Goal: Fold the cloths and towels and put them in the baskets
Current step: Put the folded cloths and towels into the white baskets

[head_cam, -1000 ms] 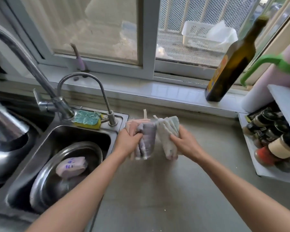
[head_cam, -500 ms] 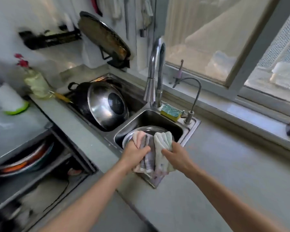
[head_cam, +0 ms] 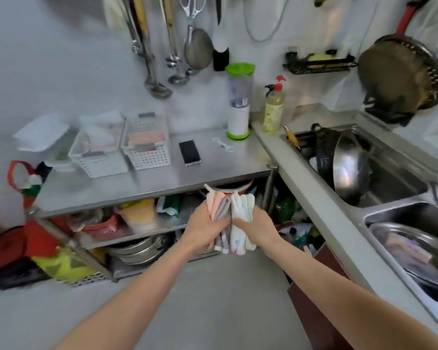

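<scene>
My left hand [head_cam: 203, 227] grips a folded bundle of pink and grey cloths [head_cam: 219, 205]. Pressed against it, my right hand [head_cam: 256, 228] grips a folded bundle of white and pale green cloths [head_cam: 243, 207]. Both bundles are held upright in the air in front of the steel table's front edge, below its top. Two white slotted baskets stand on that table at the back left: the right basket [head_cam: 147, 157] holds folded pink and grey cloths, the left basket [head_cam: 99, 165] holds pale folded cloths.
On the steel table [head_cam: 137, 183] lie a phone [head_cam: 189, 152], a white clip and a green-based blender [head_cam: 238, 102]. A soap bottle [head_cam: 273, 109] stands at the counter corner. The sink [head_cam: 390, 183] with pans runs along the right. Shelves under the table are crammed.
The view has swung left from the window counter, past the sink, to the steel table. Both hands carried the two cloth bundles along and keep the same grip.
</scene>
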`<state>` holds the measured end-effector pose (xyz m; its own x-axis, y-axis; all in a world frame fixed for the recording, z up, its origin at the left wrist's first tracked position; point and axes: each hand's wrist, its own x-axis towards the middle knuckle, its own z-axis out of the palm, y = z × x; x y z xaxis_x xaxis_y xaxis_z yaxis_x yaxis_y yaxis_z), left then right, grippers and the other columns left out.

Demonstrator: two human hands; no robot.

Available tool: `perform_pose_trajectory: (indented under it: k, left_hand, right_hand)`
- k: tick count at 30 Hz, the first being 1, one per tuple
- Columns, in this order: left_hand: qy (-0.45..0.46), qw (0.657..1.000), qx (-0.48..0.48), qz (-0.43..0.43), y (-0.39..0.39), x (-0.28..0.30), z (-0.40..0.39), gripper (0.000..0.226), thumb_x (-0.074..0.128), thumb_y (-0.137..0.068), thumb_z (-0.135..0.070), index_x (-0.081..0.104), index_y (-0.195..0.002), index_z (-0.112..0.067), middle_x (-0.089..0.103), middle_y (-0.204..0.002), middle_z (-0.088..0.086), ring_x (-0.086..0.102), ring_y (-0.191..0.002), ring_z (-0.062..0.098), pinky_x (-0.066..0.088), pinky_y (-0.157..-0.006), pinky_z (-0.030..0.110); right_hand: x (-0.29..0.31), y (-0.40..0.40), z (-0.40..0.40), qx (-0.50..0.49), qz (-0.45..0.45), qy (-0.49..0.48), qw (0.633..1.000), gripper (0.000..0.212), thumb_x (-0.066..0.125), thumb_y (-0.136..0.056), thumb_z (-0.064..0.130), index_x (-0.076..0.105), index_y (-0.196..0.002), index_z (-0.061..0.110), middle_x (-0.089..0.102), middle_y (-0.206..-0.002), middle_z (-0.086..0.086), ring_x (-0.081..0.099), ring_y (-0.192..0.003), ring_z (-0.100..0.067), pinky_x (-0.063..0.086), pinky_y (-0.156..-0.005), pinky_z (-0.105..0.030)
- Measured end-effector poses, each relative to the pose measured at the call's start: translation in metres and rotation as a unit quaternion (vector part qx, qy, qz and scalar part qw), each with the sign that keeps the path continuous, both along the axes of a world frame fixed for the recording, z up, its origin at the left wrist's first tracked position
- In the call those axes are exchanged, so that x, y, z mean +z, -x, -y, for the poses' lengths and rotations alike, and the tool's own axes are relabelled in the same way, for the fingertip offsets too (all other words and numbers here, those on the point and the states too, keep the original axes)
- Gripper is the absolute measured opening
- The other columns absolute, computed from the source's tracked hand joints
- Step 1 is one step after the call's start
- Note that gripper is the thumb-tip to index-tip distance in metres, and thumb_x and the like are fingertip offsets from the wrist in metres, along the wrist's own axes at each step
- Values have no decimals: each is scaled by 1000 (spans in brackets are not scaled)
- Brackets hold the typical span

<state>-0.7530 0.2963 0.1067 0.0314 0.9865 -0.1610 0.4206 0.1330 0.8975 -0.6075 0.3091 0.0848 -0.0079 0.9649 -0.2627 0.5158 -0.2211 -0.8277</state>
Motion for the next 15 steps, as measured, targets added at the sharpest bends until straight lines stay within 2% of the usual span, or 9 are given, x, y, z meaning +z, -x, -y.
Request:
perform_pose_trajectory:
  k: [2,5,6,11,13,15]
  left_hand:
    - [-1,999,42,-4,48,1,-9,19,67,-85,-14,57,-94,-26,63,-82,-12,57,-74,0,41,-59,6]
    - [1,995,102,-7,113,3,-28,20,67,-85,-11,59,-102,-18,67,-97,2,63,-91,16,49,-78,27]
    - [-1,992,123,-9,132,5,-36,20,66,-85,-11,60,-104,-16,68,-98,4,63,-92,18,49,-78,28]
    - [-41,978,198,-55,217,12,-96,14,65,-86,-12,58,-96,-18,62,-86,-1,57,-78,13,37,-55,6]
    - [-51,970,227,-76,246,20,-127,13,64,-86,-12,58,-95,-19,61,-83,-1,56,-75,14,37,-53,7]
    - [-57,963,250,-80,272,29,-160,13,64,-85,-10,58,-93,-19,63,-82,1,60,-81,20,43,-61,17]
  right_hand:
    - [1,41,-16,39,-7,3,999,37,62,-88,25,55,-122,12,63,-113,-5,59,-105,-22,47,-93,-39]
    - [4,93,-50,80,-35,9,996,37,62,-88,22,56,-123,12,64,-116,-6,60,-108,-23,47,-97,-43]
    - [6,109,-64,93,-44,11,995,36,62,-89,21,56,-123,12,64,-116,-6,60,-108,-23,47,-97,-43]
    - [17,182,-156,160,-68,1,985,31,60,-92,21,57,-121,11,63,-116,-7,61,-105,-23,49,-92,-36]
    - [27,207,-197,195,-52,-34,979,27,58,-93,19,59,-119,10,64,-114,-6,61,-101,-21,49,-82,-29]
    - [42,228,-237,224,-13,-71,972,25,58,-92,20,59,-116,10,63,-107,-4,60,-95,-19,45,-70,-24]
